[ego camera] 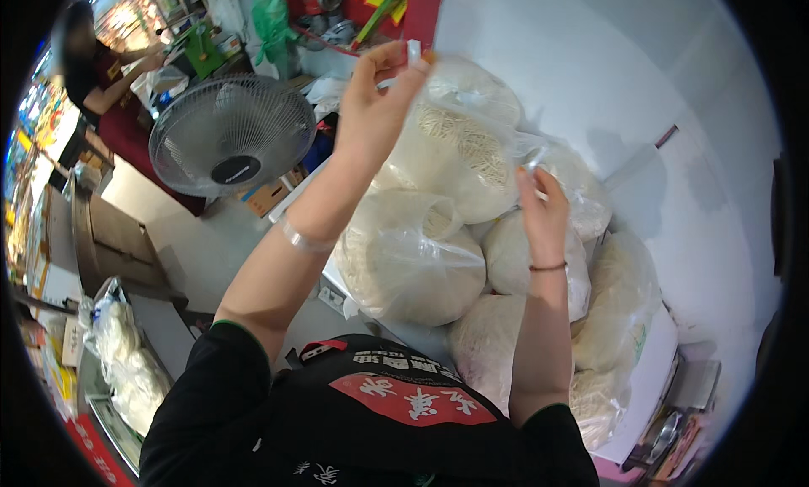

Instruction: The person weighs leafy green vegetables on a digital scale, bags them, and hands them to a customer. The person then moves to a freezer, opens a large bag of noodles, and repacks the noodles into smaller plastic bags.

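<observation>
Both my hands hold the gathered rim of a large clear plastic bag of pale thin noodles [468, 142] and spread its mouth. My left hand [382, 98] is raised high at the top middle, fingers pinching the bag's edge. Lower and to the right, my right hand [545, 206] pinches the opposite part of the rim. Nearer to me stands another noodle-filled plastic bag [411, 266] with a loosely folded top. More filled bags lie under and beside my right forearm, among them a rounded bag [616, 304] on the right.
A standing fan [232, 136] is left of my left arm. Behind it a person [104, 89] works at a green device [203, 51]. A white wall [569, 51] rises behind the bags. Bags of pale food [126, 360] lie at lower left; metal pans [667, 433] are at lower right.
</observation>
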Tool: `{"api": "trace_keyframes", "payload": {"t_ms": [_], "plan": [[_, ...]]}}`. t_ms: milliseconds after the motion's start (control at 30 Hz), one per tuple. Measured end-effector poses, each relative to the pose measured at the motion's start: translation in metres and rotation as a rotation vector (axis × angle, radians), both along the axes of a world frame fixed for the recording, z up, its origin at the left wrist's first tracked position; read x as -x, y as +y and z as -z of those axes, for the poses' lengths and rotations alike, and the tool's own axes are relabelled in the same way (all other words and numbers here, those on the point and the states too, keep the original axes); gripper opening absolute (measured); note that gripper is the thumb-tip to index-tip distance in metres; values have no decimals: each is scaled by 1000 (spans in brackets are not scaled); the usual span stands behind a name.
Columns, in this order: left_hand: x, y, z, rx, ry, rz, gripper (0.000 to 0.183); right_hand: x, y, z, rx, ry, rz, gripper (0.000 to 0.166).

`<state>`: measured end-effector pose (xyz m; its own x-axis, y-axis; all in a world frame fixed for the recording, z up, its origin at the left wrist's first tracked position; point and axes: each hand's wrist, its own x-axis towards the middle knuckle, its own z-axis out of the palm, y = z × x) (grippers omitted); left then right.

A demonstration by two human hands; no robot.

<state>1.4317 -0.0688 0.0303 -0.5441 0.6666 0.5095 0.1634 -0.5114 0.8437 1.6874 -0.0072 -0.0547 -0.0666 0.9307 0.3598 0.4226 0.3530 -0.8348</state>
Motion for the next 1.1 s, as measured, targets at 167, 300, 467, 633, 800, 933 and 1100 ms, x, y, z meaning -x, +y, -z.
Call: {"api": "trace_keyframes", "payload": {"t_ms": [167, 300, 467, 633, 800, 933, 1100], "plan": [[15, 88, 46, 440, 422, -17, 49, 12, 20, -18, 334, 463, -241, 31], [3, 93, 45, 426, 176, 493, 31, 7, 23, -31, 397, 738, -427, 32], [-9, 98, 74, 406, 75, 767, 34, 42, 40, -43, 514, 543, -411, 30], [-29, 106, 82, 416, 178, 621, 58, 72, 90, -37, 222, 65, -314, 27], [-25, 132, 109, 79, 125, 563, 59, 104, 78, -49, 1, -393, -266, 20], [-7, 135, 116, 377, 106, 644, 30, 86, 93, -16, -478, -484, -68, 17], [45, 127, 159, 517, -251, 555, 22, 32, 114, 57, 10, -485, 58, 18]]}}
